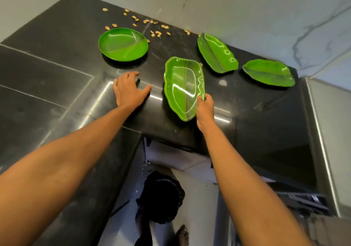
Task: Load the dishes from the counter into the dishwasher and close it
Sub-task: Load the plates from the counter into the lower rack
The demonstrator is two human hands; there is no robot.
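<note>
Your left hand (129, 90) and right hand (205, 110) are bare, and both forearms (76, 150) are bare too, as far up as they show. Lower down you wear a black garment (161, 196), its detail too dark to tell, and one bare foot (183, 235) shows beneath it.

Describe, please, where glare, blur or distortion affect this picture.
Head view: glare streaks along the edge of the counter and on the leaf dish that the right hand holds; the lower right corner is blurred; the wide lens bends straight lines.
</note>
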